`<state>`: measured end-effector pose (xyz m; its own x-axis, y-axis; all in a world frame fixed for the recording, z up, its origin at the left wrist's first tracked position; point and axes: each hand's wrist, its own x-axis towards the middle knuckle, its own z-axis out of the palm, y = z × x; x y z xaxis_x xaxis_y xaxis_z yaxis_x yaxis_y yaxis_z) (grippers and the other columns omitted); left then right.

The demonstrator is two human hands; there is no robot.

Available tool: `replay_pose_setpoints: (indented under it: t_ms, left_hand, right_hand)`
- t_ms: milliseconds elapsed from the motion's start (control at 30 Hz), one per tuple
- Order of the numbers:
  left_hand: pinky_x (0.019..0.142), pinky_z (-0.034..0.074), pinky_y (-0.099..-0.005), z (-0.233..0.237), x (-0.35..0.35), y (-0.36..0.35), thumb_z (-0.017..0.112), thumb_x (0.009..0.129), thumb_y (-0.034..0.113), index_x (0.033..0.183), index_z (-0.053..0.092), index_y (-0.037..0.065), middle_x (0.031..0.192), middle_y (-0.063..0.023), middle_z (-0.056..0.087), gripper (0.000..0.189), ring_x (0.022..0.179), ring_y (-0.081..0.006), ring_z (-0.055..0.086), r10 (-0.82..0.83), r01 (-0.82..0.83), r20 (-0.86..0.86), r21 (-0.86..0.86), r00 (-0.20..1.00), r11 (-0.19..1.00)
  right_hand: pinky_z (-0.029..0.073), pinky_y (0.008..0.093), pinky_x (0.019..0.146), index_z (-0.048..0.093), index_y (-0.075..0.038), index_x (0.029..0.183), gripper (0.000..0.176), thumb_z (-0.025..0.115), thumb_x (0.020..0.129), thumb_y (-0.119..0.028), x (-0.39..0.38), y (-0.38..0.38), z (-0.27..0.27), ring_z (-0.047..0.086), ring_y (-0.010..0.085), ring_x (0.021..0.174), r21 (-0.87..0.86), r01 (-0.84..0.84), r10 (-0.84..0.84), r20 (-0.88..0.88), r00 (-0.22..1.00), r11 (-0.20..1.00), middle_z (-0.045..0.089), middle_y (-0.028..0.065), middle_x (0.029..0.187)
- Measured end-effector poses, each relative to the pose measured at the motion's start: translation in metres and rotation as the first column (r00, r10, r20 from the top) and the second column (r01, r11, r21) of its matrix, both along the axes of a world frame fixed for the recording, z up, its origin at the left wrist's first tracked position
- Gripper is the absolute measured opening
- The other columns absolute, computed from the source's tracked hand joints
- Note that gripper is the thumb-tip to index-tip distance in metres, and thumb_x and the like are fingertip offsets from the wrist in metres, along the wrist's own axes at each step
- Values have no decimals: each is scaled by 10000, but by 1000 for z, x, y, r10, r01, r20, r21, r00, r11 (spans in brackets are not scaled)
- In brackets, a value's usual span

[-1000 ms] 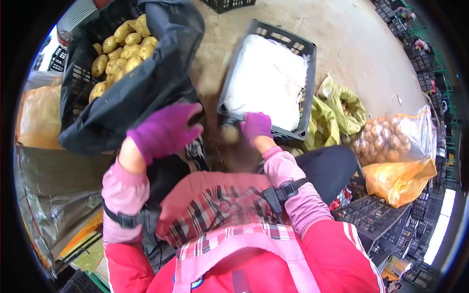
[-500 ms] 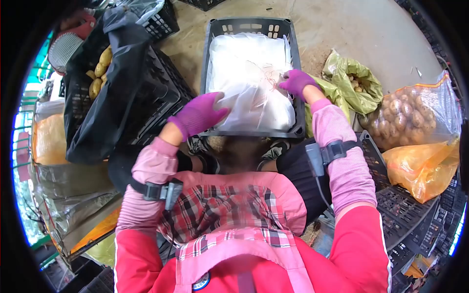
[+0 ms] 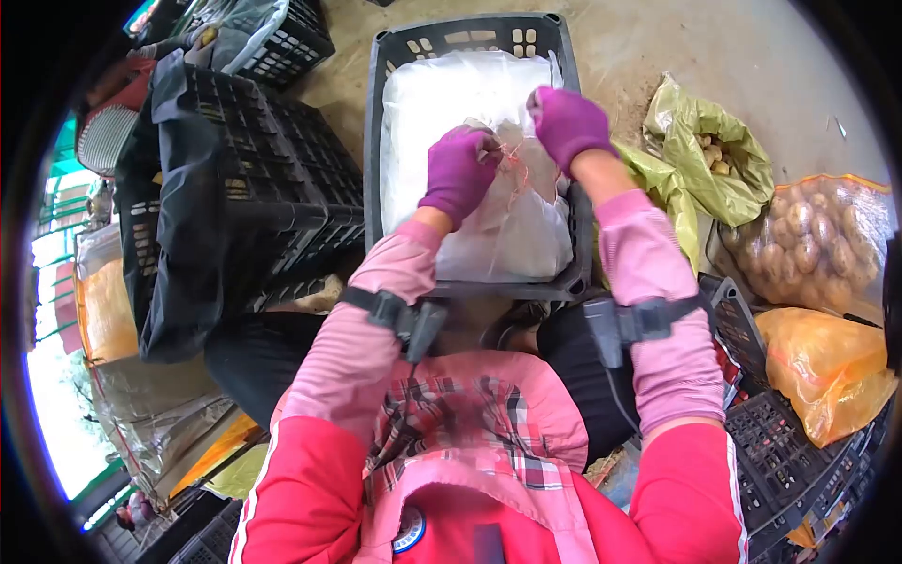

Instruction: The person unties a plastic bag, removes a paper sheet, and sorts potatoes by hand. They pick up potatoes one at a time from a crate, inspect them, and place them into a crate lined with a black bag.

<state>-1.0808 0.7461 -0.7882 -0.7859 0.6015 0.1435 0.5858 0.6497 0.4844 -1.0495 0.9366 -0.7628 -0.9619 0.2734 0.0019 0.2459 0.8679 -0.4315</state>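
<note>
A black plastic crate (image 3: 378, 103) lined with a white translucent bag (image 3: 423, 99) stands in front of me. Thin red strings (image 3: 515, 169) lie on the middle of the bag. My left hand (image 3: 460, 174), in a purple glove, is closed at the left of the strings, with its fingertips pinched on something I cannot make out. My right hand (image 3: 568, 129), also gloved in purple, is closed over the upper right part of the bag. What its fingers hold is hidden.
Stacked black crates (image 3: 282, 188) with black sheeting stand at the left. On the right are a green sack (image 3: 695, 169) of potatoes, a clear net bag (image 3: 808, 235) of potatoes and an orange bag (image 3: 822, 367). Another person's sleeve (image 3: 113, 132) shows upper left.
My left hand has moved up and right from the crate's near left edge to the strings, and its fingers have closed. My right hand has risen slightly. The view has shifted.
</note>
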Motion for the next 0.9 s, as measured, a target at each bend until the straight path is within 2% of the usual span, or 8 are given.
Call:
replay_pose_setpoints:
  t_ms: [167, 267, 300, 400, 533, 733, 833, 900]
  left_hand:
    - [757, 528, -333, 25, 9, -16, 685, 840, 99, 988, 656, 49, 928, -105, 703, 159, 846, -255, 687, -18, -13, 263, 113, 965, 993]
    - [736, 528, -305, 25, 10, -16, 667, 871, 110, 1020, 663, 50, 921, -109, 707, 160, 820, -202, 697, -41, 6, 294, 119, 955, 993]
    - [734, 527, -305, 26, 11, -15, 666, 872, 112, 1020, 666, 53, 918, -108, 707, 160, 813, -202, 695, -47, 12, 276, 126, 960, 992]
    - [730, 524, -304, 34, 11, -12, 666, 869, 113, 1027, 679, 68, 906, -106, 704, 166, 801, -203, 692, -44, 20, 248, 98, 968, 995]
    - [728, 521, -300, 42, 13, -14, 664, 859, 114, 1041, 694, 91, 898, -106, 701, 185, 793, -213, 688, -29, 13, 245, 65, 969, 998]
    - [730, 527, -363, 40, 14, -20, 650, 858, 160, 1023, 693, 137, 937, -99, 698, 172, 831, -305, 670, -24, -3, 255, 105, 967, 994]
    - [713, 513, -269, 41, 19, -22, 615, 907, 101, 1074, 689, 59, 920, -72, 709, 187, 813, -144, 669, -69, 32, 244, 154, 967, 988]
    - [706, 507, -249, 45, 22, -23, 605, 910, 83, 1086, 685, 43, 919, -57, 705, 197, 819, -120, 657, -81, -10, 382, 231, 921, 973]
  right_hand:
    - [509, 398, 837, 625, -151, 1128, 279, 605, 856, -208, 17, 33, 70, 654, 296, 900, -281, -7, -8, -55, 998, 960, 677, 93, 1083]
    - [505, 393, 898, 538, -173, 1286, 490, 651, 809, -187, 16, 24, 35, 647, 301, 995, -194, -211, 162, -239, 957, 958, 600, 91, 1271]
    - [492, 396, 947, 453, -204, 1373, 652, 694, 767, -183, 16, 12, 21, 617, 326, 1089, -38, -195, 191, -100, 976, 980, 497, 93, 1404]
    - [472, 412, 979, 621, -170, 1221, 387, 617, 837, -223, 14, -16, 45, 598, 318, 1133, -75, -351, 350, 406, 844, 933, 540, 135, 1359]
    - [505, 413, 838, 715, -93, 978, 219, 597, 882, -249, 9, 2, 36, 657, 317, 917, -76, -347, 354, 282, 892, 935, 698, 139, 962]
    - [504, 376, 878, 687, -43, 1077, 442, 634, 850, -420, 19, 24, 46, 663, 307, 968, -135, -243, 277, 374, 885, 961, 697, 166, 1028]
    - [500, 376, 909, 676, -42, 1128, 507, 667, 820, -445, 19, 2, 30, 664, 308, 995, -115, -197, 228, 504, 833, 974, 696, 180, 1054]
    - [506, 378, 894, 688, -38, 1103, 471, 677, 814, -410, 19, 2, 30, 668, 309, 977, -135, -299, 323, 531, 784, 945, 697, 195, 1034]
